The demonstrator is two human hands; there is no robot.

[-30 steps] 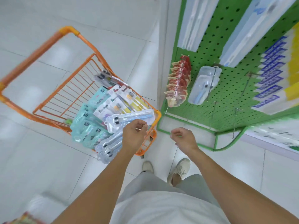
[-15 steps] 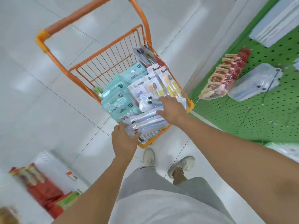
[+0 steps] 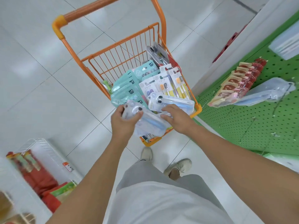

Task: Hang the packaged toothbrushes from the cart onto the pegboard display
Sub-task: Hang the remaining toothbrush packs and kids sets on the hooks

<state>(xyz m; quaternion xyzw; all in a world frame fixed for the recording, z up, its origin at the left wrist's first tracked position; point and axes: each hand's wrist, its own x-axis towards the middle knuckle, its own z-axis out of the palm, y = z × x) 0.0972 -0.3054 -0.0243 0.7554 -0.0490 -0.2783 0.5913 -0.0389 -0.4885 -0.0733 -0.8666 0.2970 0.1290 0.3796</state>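
My left hand (image 3: 124,122) grips a blue toothbrush pack (image 3: 145,122) at its head end, in the frame's middle above the orange cart (image 3: 198,109). Its long axis runs to lower right, under the flat fingers of my right hand (image 3: 176,118). The green pegboard (image 3: 258,126) is at right, nearer my right hand.

- Toothbrush packs (image 3: 163,88) crowd the near end of the orange cart (image 3: 111,50); its far end lies open.
- On the green pegboard (image 3: 252,126), red packets (image 3: 237,83) and a clear pack (image 3: 265,92) fill upper hooks; lower hooks (image 3: 249,125) hang bare.
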